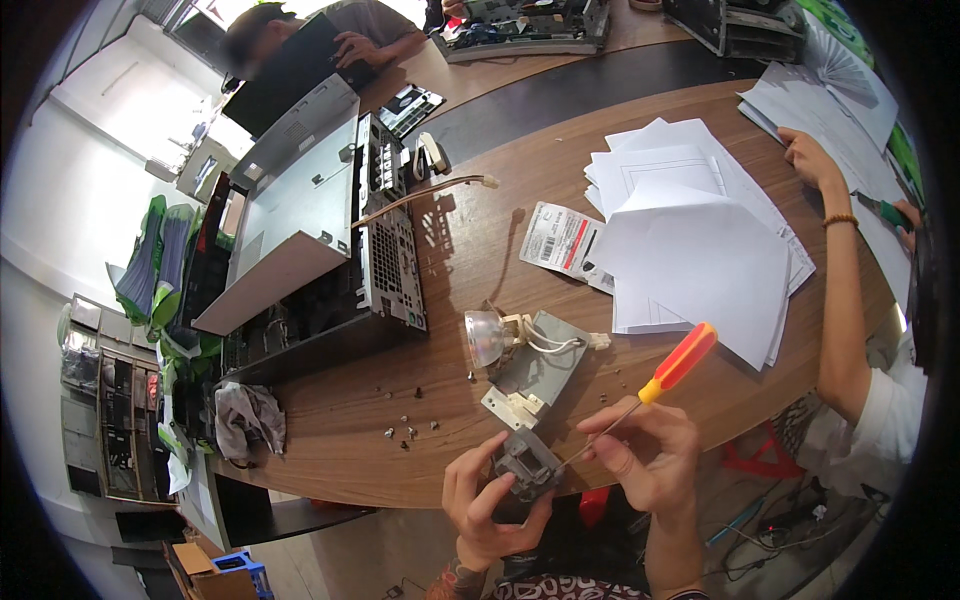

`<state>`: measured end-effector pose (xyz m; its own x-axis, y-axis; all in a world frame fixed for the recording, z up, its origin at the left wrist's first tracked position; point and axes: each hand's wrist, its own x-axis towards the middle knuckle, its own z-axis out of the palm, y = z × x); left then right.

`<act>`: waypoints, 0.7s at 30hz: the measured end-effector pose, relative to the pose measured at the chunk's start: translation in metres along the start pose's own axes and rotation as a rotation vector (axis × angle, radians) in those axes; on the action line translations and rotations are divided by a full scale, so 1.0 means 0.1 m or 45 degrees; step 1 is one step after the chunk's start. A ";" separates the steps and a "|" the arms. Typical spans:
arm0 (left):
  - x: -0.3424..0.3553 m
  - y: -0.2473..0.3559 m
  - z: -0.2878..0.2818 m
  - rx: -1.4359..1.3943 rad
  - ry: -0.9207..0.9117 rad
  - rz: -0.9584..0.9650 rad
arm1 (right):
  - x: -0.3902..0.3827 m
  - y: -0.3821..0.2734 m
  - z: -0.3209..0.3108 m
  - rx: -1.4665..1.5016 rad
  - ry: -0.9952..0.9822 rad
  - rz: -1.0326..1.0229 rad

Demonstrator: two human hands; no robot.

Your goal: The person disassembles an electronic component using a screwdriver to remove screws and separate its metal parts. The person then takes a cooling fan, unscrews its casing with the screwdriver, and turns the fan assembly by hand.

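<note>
My left hand [482, 510] grips a small dark grey plastic housing [524, 460] at the table's near edge, fingers curled round its sides. In my right hand [654, 452] is a screwdriver [680, 364] with a red and yellow handle, its shaft pinched between thumb and fingers. The handle points up and away, and the tip reaches the housing's right side; whether it sits in a screw is too small to tell. Just beyond lies a reflector lamp [486, 338] with white wires, beside a grey metal bracket [548, 362].
Several loose screws [404, 432] lie left of my hands. An opened computer case [330, 290] and a grey rag [248, 418] occupy the left. White papers [700, 250] partly cover a printed card [556, 238]. Another person's arm [842, 290] reaches in at right; someone sits across the table.
</note>
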<state>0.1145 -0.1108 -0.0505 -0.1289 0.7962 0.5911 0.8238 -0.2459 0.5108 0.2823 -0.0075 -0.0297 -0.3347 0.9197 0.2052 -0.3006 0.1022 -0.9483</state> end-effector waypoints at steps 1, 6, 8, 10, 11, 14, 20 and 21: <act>0.00 0.00 0.01 0.000 0.006 -0.008 | 0.01 -0.01 0.01 0.034 0.001 0.010; 0.01 0.01 0.00 0.018 0.002 -0.017 | 0.02 -0.06 0.02 0.129 0.021 0.122; 0.02 0.01 0.00 0.029 -0.007 -0.020 | 0.03 0.01 -0.04 -0.023 -0.060 0.027; 0.02 0.00 0.00 0.035 -0.012 -0.011 | 0.04 0.04 -0.01 0.052 -0.021 0.015; 0.02 0.00 0.00 0.034 -0.013 -0.011 | 0.04 0.05 0.01 0.123 0.016 0.001; 0.02 0.00 0.01 0.022 -0.011 -0.009 | 0.03 0.07 -0.02 0.124 0.008 0.034; 0.02 -0.01 0.01 0.029 -0.010 0.000 | 0.03 0.09 -0.02 0.171 0.021 0.068; 0.02 -0.01 0.01 0.033 -0.013 0.000 | 0.04 0.09 -0.01 0.170 0.022 0.067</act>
<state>0.1145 -0.1084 -0.0504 -0.1231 0.8018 0.5848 0.8380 -0.2316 0.4940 0.2797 -0.0028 -0.0376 -0.3378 0.9291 0.1505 -0.3999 0.0031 -0.9166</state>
